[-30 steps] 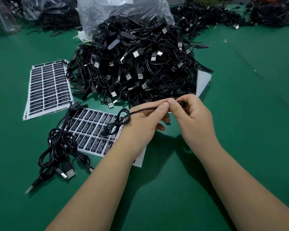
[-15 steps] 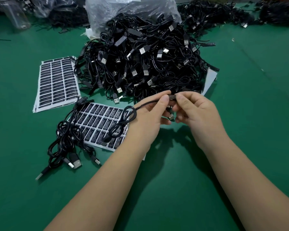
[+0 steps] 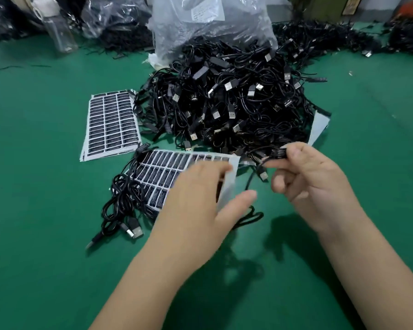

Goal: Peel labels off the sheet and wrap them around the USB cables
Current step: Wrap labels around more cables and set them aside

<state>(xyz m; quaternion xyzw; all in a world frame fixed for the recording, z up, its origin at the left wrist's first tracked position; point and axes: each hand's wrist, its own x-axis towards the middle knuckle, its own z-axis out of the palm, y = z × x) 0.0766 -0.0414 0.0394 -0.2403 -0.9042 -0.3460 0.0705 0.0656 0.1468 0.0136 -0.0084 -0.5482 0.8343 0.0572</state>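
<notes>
My right hand [image 3: 312, 177] pinches a black USB cable [image 3: 260, 167] near its plug, where a black label [image 3: 279, 153] is wrapped round it; the cable hangs down and trails onto the mat. My left hand [image 3: 200, 201], blurred, hovers with fingers spread over the near label sheet [image 3: 167, 167] and holds nothing. A small bundle of black cables [image 3: 122, 206] lies on that sheet's left corner. A big heap of black USB cables [image 3: 224, 103] rises behind the hands.
A second stack of label sheets [image 3: 110, 125] lies left of the heap. A clear plastic bag [image 3: 210, 22] stands behind the heap, a clear bottle [image 3: 57, 32] at the far left. More cable piles [image 3: 332, 41] line the back of the green mat [image 3: 34, 210].
My left hand has let go of the cable and moved left over the label sheet. My right hand keeps the labelled cable end. The view has shifted, showing more of the back.
</notes>
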